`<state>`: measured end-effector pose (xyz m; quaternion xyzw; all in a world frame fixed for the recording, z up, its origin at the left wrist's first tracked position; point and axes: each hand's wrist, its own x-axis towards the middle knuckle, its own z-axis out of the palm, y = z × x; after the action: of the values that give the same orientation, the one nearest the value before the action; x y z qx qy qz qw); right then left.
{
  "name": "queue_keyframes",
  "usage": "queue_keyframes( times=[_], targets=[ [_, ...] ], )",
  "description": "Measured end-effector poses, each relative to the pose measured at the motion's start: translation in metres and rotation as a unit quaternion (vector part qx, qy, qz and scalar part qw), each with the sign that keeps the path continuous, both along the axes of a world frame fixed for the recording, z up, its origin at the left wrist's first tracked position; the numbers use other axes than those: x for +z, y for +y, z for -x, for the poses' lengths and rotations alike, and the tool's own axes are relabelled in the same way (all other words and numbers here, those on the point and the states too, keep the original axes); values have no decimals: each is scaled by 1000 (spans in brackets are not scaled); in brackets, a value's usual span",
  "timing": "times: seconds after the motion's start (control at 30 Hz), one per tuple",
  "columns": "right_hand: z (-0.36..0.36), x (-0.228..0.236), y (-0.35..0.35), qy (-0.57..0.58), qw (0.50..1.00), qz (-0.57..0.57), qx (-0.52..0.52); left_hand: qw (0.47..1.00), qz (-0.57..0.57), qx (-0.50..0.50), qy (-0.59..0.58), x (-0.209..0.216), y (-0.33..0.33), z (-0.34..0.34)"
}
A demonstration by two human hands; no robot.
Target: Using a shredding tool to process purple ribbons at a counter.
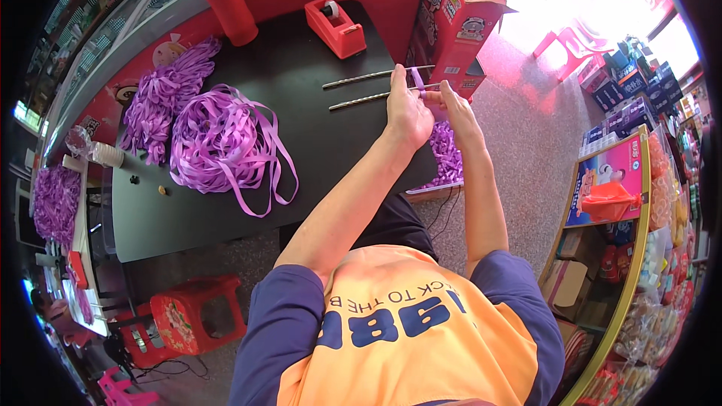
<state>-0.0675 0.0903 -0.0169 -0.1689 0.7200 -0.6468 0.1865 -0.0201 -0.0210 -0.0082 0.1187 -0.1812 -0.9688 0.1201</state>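
We see the left hand (406, 109) curled nearly closed, fingers pinching a thin purple ribbon strip (418, 79) at the black table's (301, 75) right edge. The right hand (453, 105) is closed too, its fingertips gripping the same strip. 2 twisted metal rods (368, 86) lie just beside the hands. Glossy, looped purple ribbon piles (218, 139) sit left; a red tape dispenser (335, 26) and red cardboard box (459, 19) stand beyond.

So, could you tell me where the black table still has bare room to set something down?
The near strip of the black table, below the loose purple ribbon heap, is bare, as is the patch between the red tape dispenser and the two metal rods. The left side is crowded with ribbon bundles.
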Motion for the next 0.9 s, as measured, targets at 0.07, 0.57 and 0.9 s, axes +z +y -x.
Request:
queue_keyframes(
  times=[0.07, 0.57, 0.9],
  targets=[
    [-7, 11, -1, 55, 998, -25, 19, 1000, -28, 5, 5, 5, -2, -5],
    [80, 99, -168, 175, 969, -117, 129, 993, -57, -52, 95, -3, 1, 0],
    [99, 92, -207, -40, 972, -210, 97, 975, -122, -67, 175, 19, -2, -20]
  ],
)
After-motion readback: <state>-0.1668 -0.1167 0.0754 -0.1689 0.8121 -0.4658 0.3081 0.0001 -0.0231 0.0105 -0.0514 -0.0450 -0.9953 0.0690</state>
